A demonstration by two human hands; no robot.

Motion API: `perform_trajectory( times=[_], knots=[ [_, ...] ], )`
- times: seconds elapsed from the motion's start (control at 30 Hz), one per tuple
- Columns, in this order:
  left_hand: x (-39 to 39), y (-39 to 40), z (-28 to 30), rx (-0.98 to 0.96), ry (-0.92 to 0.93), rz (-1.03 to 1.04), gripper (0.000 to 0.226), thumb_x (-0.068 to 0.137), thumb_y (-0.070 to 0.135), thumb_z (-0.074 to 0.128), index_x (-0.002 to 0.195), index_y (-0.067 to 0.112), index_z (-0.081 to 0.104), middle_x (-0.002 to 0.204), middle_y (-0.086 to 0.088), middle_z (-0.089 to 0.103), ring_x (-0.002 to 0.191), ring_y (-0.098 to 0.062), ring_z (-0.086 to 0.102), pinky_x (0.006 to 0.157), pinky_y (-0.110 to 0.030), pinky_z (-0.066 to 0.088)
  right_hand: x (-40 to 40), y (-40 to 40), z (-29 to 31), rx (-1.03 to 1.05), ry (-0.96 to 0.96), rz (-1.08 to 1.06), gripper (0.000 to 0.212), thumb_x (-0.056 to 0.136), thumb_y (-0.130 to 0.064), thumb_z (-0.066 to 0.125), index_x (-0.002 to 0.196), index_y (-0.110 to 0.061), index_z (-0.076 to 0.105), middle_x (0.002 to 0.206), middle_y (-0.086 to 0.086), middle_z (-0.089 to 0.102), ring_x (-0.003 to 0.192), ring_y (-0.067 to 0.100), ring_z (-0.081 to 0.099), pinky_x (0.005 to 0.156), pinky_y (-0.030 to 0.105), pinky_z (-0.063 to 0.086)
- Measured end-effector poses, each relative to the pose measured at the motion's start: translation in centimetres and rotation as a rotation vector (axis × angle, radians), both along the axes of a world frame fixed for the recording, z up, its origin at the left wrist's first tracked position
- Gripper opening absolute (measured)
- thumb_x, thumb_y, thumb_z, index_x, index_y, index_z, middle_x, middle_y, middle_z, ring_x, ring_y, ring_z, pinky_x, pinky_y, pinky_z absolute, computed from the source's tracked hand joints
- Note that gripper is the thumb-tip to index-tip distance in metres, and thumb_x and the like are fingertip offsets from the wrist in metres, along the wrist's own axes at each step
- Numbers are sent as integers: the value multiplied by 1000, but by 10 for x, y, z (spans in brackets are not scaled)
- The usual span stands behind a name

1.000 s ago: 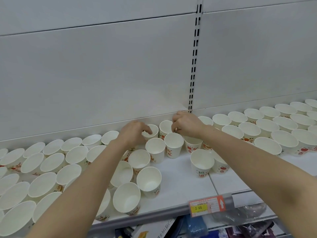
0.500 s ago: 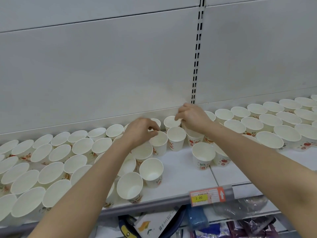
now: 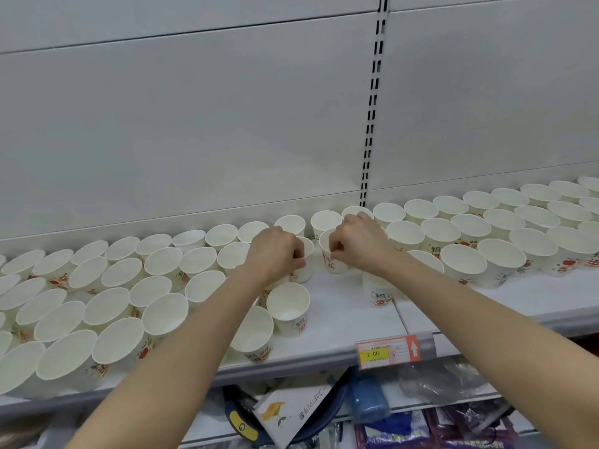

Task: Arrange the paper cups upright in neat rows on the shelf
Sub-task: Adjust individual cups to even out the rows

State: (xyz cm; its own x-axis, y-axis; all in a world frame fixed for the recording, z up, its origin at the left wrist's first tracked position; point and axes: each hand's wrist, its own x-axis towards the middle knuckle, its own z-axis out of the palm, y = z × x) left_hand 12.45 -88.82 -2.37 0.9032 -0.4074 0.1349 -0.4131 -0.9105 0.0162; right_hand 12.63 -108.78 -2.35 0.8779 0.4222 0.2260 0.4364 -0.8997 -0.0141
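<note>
The white shelf (image 3: 343,322) carries many upright paper cups (image 3: 107,286) in rows, from its back edge toward its front edge. Near the middle, the left hand (image 3: 275,251) pinches the rim of one cup (image 3: 304,264). The right hand (image 3: 356,244) pinches a neighbouring cup (image 3: 330,257) just beside it. A price tag (image 3: 389,350) sits on the front edge.

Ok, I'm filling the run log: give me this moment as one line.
left hand: pinches paper cup rim | right hand: pinches neighbouring cup rim | both cups upright, second row | shelf: front gap unfilled
</note>
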Motion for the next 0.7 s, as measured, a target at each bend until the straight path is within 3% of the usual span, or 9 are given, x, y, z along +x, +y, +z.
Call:
perform_trajectory(
  times=[0.23,0.37,0.53,0.6,0.7],
  knots=[
    [-3,2,9,0,38,-39,31,77,36,76,107,30,71,101,9,69,102,-18,55,78,-31,46,1,-17,-2,-24,52,49,7,78,-25,66,80,-30,69,85,-4,63,90,22,50,82,35,36],
    [0,0,4,33,9,-8,14,80,29,68,92,31,74,89,4,71,95,-20,58,72,-33,50,0,-13,-1,-14,55,52,11,74,-35,70,83,-31,66,90,-6,63,91,20,49,83,35,37],
    [4,-6,-7,-25,-7,6,10,83,33,65,87,30,73,83,0,69,88,-21,59,65,-32,49,-1,-11,-4,20,32,36,3,76,-24,69,79,-26,68,83,-6,66,88,18,52,81,34,36],
    [3,-5,-7,-81,16,-23,12,84,38,67,91,31,74,87,5,70,90,-18,60,68,-32,49,-1,-13,-6,28,28,36,4,77,-24,69,80,-26,70,83,-7,67,88,18,53,82,35,37],
    [6,3,0,-327,15,16,18,87,44,65,97,32,74,92,13,70,90,-11,58,70,-31,47,0,-19,-6,83,18,44,11,80,-32,69,90,-29,69,89,-6,67,90,20,53,83,35,39]
  ],
)
